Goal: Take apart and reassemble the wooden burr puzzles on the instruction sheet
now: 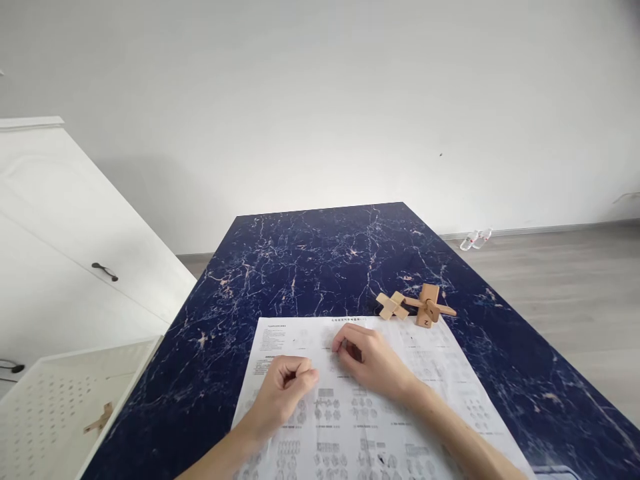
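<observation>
My left hand (289, 388) is curled into a loose fist over a printed paper sheet (325, 433), its thumb against the bent index finger. No object shows in it. To its right, my right hand (367, 353) has its fingers bent inward above the same sheet, also with nothing visible in the grip. The two hands are apart. Just beyond the right hand, a small pale wooden cross-shaped puzzle (393, 305) lies by the sheet's top edge. Beside it is a larger brown wooden interlocking puzzle (429, 308) with a numeral 2 on one piece.
The sheet lies on a dark blue marble-patterned table (310, 260). At the left are a white cabinet (75, 267) and a white perforated surface (55, 400) below table height, bearing a wooden piece (103, 419). Clear plastic bottles (476, 239) are on the floor at right.
</observation>
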Action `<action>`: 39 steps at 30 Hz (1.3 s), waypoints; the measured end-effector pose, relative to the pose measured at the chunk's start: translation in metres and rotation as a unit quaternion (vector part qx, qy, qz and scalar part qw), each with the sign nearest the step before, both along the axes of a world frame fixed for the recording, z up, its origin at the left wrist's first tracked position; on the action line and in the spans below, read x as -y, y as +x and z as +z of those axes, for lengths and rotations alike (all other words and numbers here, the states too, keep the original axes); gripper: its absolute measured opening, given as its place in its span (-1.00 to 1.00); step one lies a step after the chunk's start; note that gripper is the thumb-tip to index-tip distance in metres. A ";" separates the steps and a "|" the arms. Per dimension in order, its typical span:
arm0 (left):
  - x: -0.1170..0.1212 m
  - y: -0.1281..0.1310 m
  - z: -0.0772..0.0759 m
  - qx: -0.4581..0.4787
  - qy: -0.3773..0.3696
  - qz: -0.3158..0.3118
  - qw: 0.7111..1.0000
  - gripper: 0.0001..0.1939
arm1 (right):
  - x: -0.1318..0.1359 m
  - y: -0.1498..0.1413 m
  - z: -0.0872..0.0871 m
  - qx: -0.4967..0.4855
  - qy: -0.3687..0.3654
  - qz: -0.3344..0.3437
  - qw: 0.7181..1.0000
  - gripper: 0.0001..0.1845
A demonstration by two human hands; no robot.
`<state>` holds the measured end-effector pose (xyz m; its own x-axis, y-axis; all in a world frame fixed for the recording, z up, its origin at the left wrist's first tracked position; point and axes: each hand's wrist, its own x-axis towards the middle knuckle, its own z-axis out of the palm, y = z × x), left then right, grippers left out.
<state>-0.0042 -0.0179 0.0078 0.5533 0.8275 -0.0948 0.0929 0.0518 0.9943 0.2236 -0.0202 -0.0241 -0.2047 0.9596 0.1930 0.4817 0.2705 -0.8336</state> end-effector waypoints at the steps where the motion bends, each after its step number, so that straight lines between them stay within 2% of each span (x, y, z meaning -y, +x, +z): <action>1: 0.000 0.001 0.002 -0.001 0.000 0.003 1.000 -0.41 | 0.000 0.000 0.000 0.002 0.001 0.000 1.000 -0.69; 8: -0.002 0.006 0.008 -0.017 -0.001 0.012 1.000 -0.46 | 0.002 -0.001 -0.001 0.008 0.002 -0.006 1.000 -0.70; 24: -0.002 0.008 -0.002 -0.001 -0.012 -0.019 1.000 -0.45 | 0.005 -0.003 -0.001 0.014 -0.007 -0.012 1.000 -0.74; 39: -0.001 0.009 -0.001 -0.010 -0.028 -0.026 0.999 -0.46 | 0.007 -0.002 0.001 0.025 -0.025 -0.014 0.999 -0.78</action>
<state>0.0050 -0.0173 0.0071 0.5931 0.7907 -0.1517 0.1165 0.1022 0.9879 0.2213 -0.0269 -0.0232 -0.1861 0.9731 0.1359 0.5292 0.2158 -0.8206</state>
